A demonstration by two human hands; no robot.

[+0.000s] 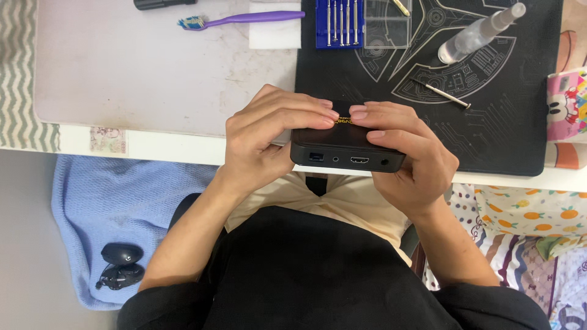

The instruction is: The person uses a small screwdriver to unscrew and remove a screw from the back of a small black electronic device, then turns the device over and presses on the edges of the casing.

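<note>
view: your head camera | faces: steeply down over your lap | range: close | upper frame: desk (153,79) edge

Small black box (347,151), flat and rectangular, held level above worktop (153,73) edge. Near side shows a row of ports; fingers cover the top.
</note>
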